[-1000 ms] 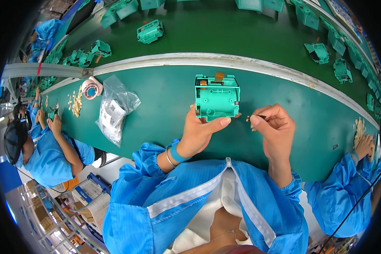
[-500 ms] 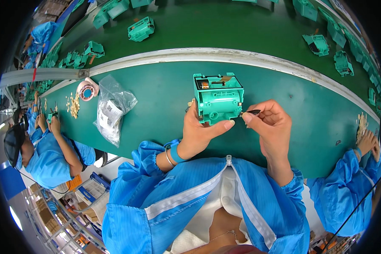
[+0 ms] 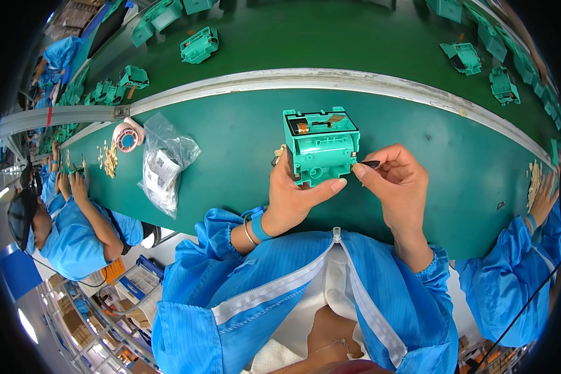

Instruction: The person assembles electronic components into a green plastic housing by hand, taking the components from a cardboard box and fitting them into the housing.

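My left hand [image 3: 296,198] is closed round the lower left side of a green plastic housing [image 3: 323,151], its thumb along the bottom edge. The housing is held up over the bench, with an open upper compartment, a black-edged rim, a copper-coloured part and a rounded trough facing me. At its lower right corner, my right hand [image 3: 397,187] pinches a slim black tool [image 3: 371,164] between thumb and fingers. The tool's kind and most of its length are hidden by the hand. My right fingertips are very near or touching the housing's edge; I cannot tell which.
A clear plastic bag [image 3: 167,168] and a tape roll [image 3: 128,138] lie left on the green bench, by small beige pieces [image 3: 110,159]. Beyond a white rail [image 3: 280,79], a green belt carries several housings [image 3: 199,45]. Co-workers [image 3: 75,230] sit at both sides.
Housings on the belt have shifted slightly left. My right fingers have moved a little left and up, closer against the housing's lower right corner. My left hand keeps its hold.
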A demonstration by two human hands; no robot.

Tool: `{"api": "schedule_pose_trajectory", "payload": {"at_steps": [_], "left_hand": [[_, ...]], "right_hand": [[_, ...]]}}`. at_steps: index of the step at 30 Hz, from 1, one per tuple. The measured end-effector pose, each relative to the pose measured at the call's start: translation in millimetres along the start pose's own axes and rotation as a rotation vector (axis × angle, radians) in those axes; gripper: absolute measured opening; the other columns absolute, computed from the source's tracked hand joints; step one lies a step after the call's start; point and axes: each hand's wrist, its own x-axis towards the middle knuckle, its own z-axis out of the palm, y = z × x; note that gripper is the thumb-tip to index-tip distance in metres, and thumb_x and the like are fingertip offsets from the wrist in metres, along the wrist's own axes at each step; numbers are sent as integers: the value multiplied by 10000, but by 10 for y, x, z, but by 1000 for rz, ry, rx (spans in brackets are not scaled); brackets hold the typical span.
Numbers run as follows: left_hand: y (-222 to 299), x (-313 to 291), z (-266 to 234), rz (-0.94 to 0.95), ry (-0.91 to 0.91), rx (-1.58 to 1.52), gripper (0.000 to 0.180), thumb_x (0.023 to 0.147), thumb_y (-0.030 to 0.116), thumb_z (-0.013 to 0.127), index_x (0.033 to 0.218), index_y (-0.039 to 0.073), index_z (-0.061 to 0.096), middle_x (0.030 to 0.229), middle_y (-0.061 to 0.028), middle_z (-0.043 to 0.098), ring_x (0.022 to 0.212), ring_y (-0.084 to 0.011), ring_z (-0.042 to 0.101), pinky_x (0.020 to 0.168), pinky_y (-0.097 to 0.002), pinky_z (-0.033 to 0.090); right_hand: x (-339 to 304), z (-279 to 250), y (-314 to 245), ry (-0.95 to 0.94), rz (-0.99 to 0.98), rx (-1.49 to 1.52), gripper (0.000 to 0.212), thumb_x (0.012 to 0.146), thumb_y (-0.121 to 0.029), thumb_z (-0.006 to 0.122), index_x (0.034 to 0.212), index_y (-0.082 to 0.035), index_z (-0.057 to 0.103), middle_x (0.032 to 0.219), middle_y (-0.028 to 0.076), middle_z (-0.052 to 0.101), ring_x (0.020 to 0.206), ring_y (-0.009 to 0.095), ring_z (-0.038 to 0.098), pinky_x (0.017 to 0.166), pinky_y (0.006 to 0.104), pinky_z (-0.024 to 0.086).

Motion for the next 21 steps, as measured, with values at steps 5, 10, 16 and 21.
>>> {"api": "schedule_pose_trajectory", "payload": {"at_steps": [5, 10, 16, 21], "left_hand": [[14, -1, 23, 31, 2, 67, 550, 730, -16, 720, 1200, 5, 436, 1101, -91, 592, 990, -159, 591, 851, -292, 488], [58, -22, 79, 57, 31, 131, 537, 731, -22, 714, 1192, -4, 439, 1092, -100, 599, 980, -161, 596, 851, -293, 487], [39, -52, 66, 60, 43, 91, 506, 740, -17, 705, 1177, -11, 450, 1078, -104, 607, 970, -161, 601, 849, -294, 487], [50, -48, 87, 64, 56, 39, 474, 746, -16, 699, 1159, -6, 466, 1065, -94, 612, 953, -152, 601, 838, -282, 488]], "right_hand": [[-8, 0, 2, 10, -21, -11, 119, 768, 36, 681, 816, 6, 576, 759, 43, 615, 668, 55, 565, 590, 185, 457], [-15, -11, 1, 15, -16, -12, 127, 767, 42, 677, 811, 3, 565, 757, 42, 611, 667, 54, 562, 589, 186, 459], [-25, -20, 8, -4, 24, -13, 144, 763, 45, 681, 806, -4, 553, 748, 32, 599, 663, 49, 560, 590, 181, 466], [16, -36, 17, -31, 47, 25, 164, 751, 52, 689, 810, -9, 549, 757, 27, 593, 673, 52, 569, 603, 181, 475]]}}
